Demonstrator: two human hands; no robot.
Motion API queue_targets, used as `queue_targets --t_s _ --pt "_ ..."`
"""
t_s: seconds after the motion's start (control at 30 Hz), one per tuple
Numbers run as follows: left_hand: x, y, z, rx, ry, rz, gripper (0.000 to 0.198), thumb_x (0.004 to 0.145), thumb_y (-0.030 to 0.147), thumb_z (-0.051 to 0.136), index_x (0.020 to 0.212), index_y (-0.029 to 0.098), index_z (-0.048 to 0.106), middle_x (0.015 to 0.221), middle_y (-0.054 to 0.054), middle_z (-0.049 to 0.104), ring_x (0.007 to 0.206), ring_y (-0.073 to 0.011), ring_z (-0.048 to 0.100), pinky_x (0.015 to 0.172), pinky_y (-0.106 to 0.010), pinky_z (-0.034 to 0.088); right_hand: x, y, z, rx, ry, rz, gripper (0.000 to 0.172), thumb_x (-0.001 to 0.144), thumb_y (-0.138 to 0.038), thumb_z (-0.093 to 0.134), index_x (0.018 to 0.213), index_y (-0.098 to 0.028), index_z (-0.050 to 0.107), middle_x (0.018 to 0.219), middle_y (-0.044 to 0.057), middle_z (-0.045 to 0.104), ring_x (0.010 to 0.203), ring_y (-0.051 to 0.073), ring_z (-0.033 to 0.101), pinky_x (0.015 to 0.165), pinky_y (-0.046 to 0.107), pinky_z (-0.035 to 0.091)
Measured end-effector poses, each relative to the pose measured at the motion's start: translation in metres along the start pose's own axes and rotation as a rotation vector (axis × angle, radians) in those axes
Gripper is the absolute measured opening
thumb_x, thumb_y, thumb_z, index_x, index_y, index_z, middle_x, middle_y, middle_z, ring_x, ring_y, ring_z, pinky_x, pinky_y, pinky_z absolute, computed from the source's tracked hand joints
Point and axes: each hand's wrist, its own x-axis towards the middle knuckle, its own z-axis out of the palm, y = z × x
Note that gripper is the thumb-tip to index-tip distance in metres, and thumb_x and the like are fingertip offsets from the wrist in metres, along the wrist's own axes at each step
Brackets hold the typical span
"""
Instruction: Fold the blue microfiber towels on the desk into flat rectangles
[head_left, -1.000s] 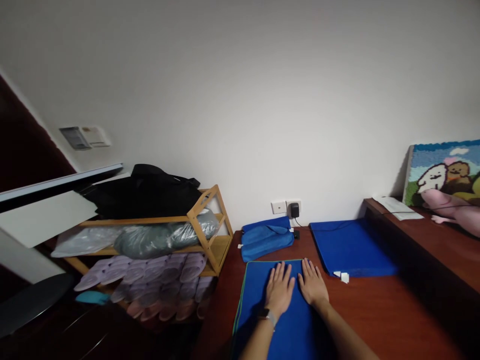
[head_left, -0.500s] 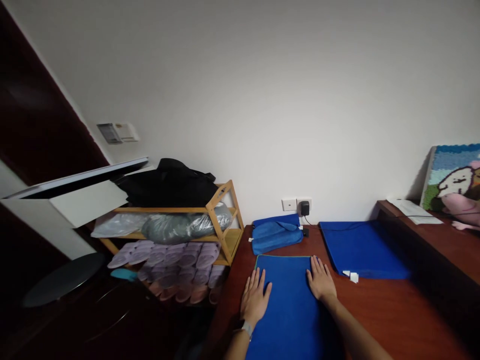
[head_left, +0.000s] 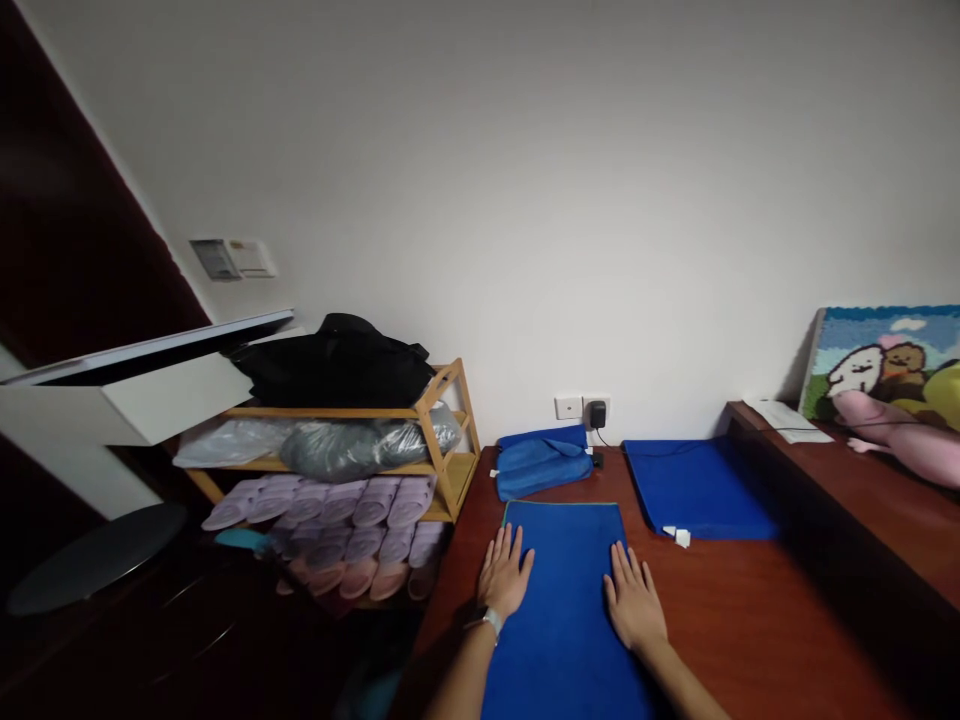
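Observation:
A blue towel (head_left: 561, 600) lies spread flat on the reddish-brown table (head_left: 727, 620), its far edge trimmed in green. My left hand (head_left: 506, 572) rests flat on the towel's left edge, fingers stretched out and pointing away from me; a watch sits on that wrist. Along the right edge my right hand (head_left: 634, 597) is laid flat, fingers extended. Neither hand grips anything. Beyond the towel is a crumpled, folded blue cloth (head_left: 544, 466). To the right lies a stack of folded blue cloth (head_left: 697, 487) with white tags at its near edge.
Left of the table stands a wooden rack (head_left: 442, 470) holding a black bag (head_left: 337, 365), plastic-wrapped bundles and rows of slippers (head_left: 371, 503). A black plug (head_left: 598, 413) sits in the wall outlet. A pink plush toy (head_left: 892, 430) and a picture (head_left: 877, 365) occupy the raised right ledge.
Both hands have slid back toward me along the towel's edges, still flat. The camera view has turned slightly right, showing more of the picture and plush toy.

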Motion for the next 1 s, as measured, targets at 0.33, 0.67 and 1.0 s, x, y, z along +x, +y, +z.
queue_targets --t_s 0.33,0.67,1.0 --pt "-0.039 0.116 0.023 -0.133 0.064 0.345 0.061 0.107 0.05 0.02 0.162 0.025 0.026 0.169 -0.005 0.027 0.156 -0.022 0.022 0.128 -0.047 0.024 -0.002 -0.003 -0.011 -0.026 -0.006 -0.014 0.067 0.101 -0.041 0.017 0.162 -0.013 0.019 0.17 0.001 0.015 0.158 0.022 0.01 0.128 0.044 0.006" --pt "-0.065 -0.006 0.007 0.017 0.058 -0.031 0.068 0.105 0.058 0.023 0.161 0.021 0.03 0.167 -0.009 0.028 0.155 -0.0271 0.026 0.126 -0.049 0.027 0.0 0.0 -0.003 -0.019 0.015 -0.005 0.069 0.101 -0.045 0.014 0.162 -0.013 0.017 0.171 0.001 0.015 0.158 0.022 0.01 0.128 0.043 0.006" --pt "-0.069 -0.007 0.007 0.009 0.071 -0.027 0.073 0.104 0.059 0.021 0.16 0.013 0.031 0.167 -0.013 0.029 0.155 -0.0255 0.026 0.126 -0.044 0.026 -0.028 -0.012 -0.002 -0.054 0.013 0.058 0.068 0.102 -0.043 0.011 0.162 -0.013 0.019 0.17 0.002 0.017 0.158 0.023 0.013 0.128 0.045 0.01"
